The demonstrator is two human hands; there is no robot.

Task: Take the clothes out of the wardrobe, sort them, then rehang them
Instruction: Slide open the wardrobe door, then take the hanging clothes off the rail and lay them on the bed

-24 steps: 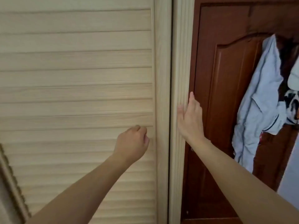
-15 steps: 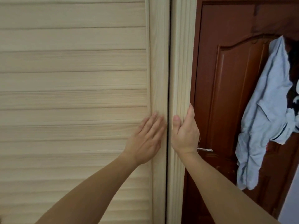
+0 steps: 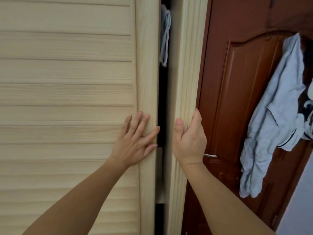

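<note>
left hand (image 3: 133,141) flat on slatted wardrobe door (image 3: 67,99), fingers straight, grip open. right hand (image 3: 189,141) wraps wardrobe frame post (image 3: 186,73), thumb in front, fingers behind. narrow gap between door and post; pale garment (image 3: 165,36) hangs inside. light blue shirt (image 3: 274,116) hangs on brown door (image 3: 237,82).

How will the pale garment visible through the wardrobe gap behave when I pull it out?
The pale garment hangs in soft vertical folds, so it is probably floppy and light. It may snag on the slatted door, since the gap is narrow.
</note>
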